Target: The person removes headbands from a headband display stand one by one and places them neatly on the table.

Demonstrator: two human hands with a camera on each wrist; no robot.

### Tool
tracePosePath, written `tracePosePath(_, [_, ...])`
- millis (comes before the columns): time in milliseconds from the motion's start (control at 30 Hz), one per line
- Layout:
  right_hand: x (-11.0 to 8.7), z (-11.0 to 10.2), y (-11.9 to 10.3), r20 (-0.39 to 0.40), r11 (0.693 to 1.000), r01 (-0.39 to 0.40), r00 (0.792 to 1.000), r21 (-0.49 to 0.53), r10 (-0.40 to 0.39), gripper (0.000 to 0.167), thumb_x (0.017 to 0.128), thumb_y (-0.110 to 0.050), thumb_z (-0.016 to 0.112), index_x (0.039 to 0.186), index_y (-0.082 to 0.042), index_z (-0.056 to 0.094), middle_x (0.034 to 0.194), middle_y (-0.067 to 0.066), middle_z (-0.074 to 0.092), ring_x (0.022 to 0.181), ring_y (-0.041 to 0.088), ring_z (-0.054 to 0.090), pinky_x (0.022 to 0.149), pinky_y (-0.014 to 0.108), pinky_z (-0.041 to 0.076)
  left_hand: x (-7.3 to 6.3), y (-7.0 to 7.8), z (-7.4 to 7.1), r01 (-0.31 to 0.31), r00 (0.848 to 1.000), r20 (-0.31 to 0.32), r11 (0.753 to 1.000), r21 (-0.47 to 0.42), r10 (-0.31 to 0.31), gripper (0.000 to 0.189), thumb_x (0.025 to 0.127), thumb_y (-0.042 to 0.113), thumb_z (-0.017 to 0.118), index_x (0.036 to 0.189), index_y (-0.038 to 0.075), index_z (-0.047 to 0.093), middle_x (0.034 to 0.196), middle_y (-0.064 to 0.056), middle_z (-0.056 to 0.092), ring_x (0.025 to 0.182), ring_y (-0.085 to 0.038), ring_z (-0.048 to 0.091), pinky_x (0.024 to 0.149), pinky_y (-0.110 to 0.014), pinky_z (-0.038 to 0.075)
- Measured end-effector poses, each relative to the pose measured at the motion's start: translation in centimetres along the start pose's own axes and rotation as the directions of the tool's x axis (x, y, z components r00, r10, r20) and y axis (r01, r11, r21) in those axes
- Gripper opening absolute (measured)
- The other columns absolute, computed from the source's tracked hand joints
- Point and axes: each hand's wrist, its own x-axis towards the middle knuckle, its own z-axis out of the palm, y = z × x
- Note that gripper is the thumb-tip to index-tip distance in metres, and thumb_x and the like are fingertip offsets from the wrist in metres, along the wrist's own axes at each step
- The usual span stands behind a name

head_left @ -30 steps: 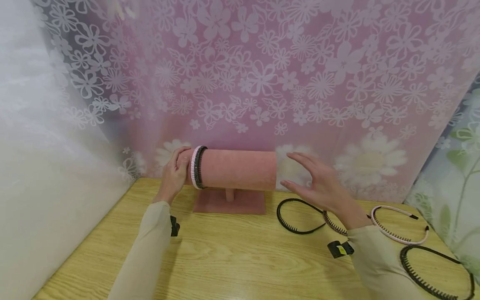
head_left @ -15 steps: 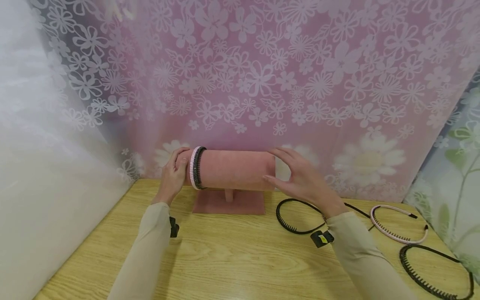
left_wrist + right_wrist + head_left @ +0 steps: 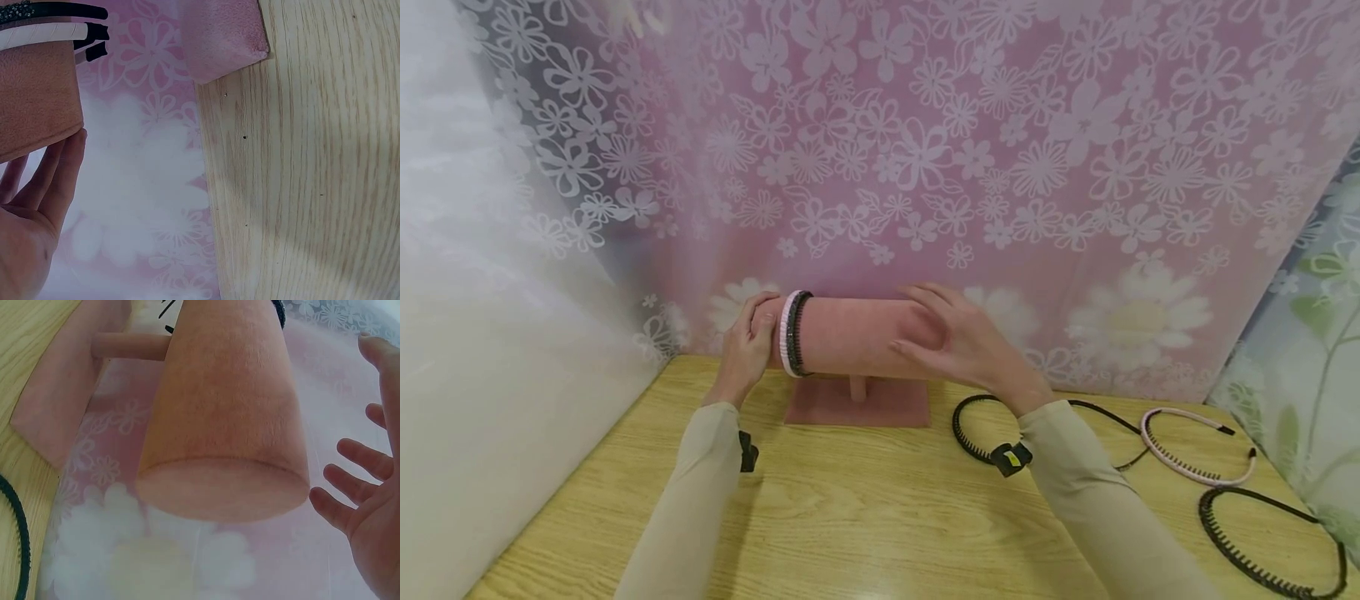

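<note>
A pink plush-covered roll [image 3: 850,333] stands on a post over a flat pink base [image 3: 891,407]. Near its left end sit a white headband [image 3: 786,337] and, right beside it, a sparkly black toothed headband [image 3: 798,337]. My left hand [image 3: 745,346] grips the left end of the roll, its fingers [image 3: 64,172] at the end's edge in the left wrist view. My right hand [image 3: 966,342] is spread around the right end, thumb in front and fingers behind. In the right wrist view, the right hand [image 3: 372,515] has its fingers bent slightly beside the roll and holds nothing.
On the wooden table [image 3: 850,508], a black toothed headband [image 3: 957,429] and another dark headband [image 3: 1105,410] lie partly behind the right wrist. Farther right lie a pink headband [image 3: 1187,474] and another black toothed headband [image 3: 1204,521]. A flowered curtain [image 3: 880,167] hangs behind the stand.
My right hand has moved left, from beyond the roll's right end to around that end. The left hand and both headbands on the roll have stayed in place.
</note>
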Motion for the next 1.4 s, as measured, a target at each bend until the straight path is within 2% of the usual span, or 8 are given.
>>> tracePosePath(200, [0.6,0.6,-0.2,0.017,1.000,0.004,1.000,-0.008,-0.004,0.068,0.087,-0.043,0.079,0.145,-0.014,0.057,0.143,0.009,0.060,0.132,0.027,0.056,0.112,0.048,0.045,0.0,0.0,0.2,0.004,1.000,0.007,1.000,-0.004,-0.004,0.047,0.106,0.058,0.040,0.145,0.034,0.052,0.148,-0.009,0.057,0.117,-0.038,0.063,0.098,-0.058,0.047])
tracePosePath(433, [1.6,1.6,-0.5,0.067,1.000,-0.010,0.998,-0.024,0.012,0.068,0.089,-0.047,0.076,0.145,-0.015,0.057,0.145,0.009,0.058,0.134,0.028,0.055,0.112,0.048,0.045,0.0,0.2,0.1,-0.011,1.000,0.000,1.000,-0.012,0.011,0.046,0.107,0.054,0.042,0.145,0.030,0.053,0.145,-0.013,0.059,0.118,-0.039,0.063,0.099,-0.059,0.046])
tracePosePath(733, [3.1,3.3,-0.9,0.072,0.993,0.023,0.997,-0.113,-0.015,0.070,0.088,-0.055,0.073,0.145,-0.017,0.057,0.144,0.008,0.060,0.127,0.027,0.062,0.104,0.043,0.052,0.0,0.3,-0.1,-0.009,1.000,0.011,1.000,-0.006,0.009,0.047,0.106,0.055,0.041,0.145,0.032,0.052,0.146,-0.012,0.059,0.117,-0.039,0.064,0.098,-0.060,0.047])
tracePosePath(900, [3.8,4.1,-1.0,0.083,0.993,0.036,0.996,-0.114,-0.027,0.070,0.089,-0.054,0.071,0.145,-0.015,0.057,0.145,0.009,0.059,0.132,0.026,0.058,0.108,0.042,0.049,0.0,0.2,0.0,-0.009,1.000,0.007,1.000,-0.001,0.009,0.046,0.107,0.055,0.041,0.145,0.031,0.052,0.146,-0.012,0.059,0.116,-0.040,0.064,0.098,-0.060,0.047])
tracePosePath(1100, [4.6,4.9,-1.0,0.145,0.995,0.024,0.989,-0.092,-0.010,0.072,0.092,-0.055,0.068,0.149,-0.016,0.052,0.149,0.009,0.055,0.138,0.026,0.051,0.116,0.043,0.042,0.0,0.2,0.0,-0.011,1.000,0.002,1.000,-0.005,0.011,0.046,0.107,0.054,0.041,0.145,0.031,0.053,0.145,-0.012,0.060,0.115,-0.039,0.064,0.097,-0.059,0.047])
tracePosePath(1400, [5.7,5.9,-1.4,0.198,0.998,0.016,0.980,-0.067,-0.003,0.070,0.095,-0.058,0.063,0.152,-0.020,0.048,0.151,0.006,0.053,0.141,0.024,0.049,0.119,0.042,0.038,-0.1,0.3,0.0,-0.018,1.000,0.006,1.000,-0.012,0.018,0.046,0.107,0.051,0.042,0.146,0.029,0.052,0.142,-0.013,0.061,0.112,-0.038,0.065,0.095,-0.058,0.048])
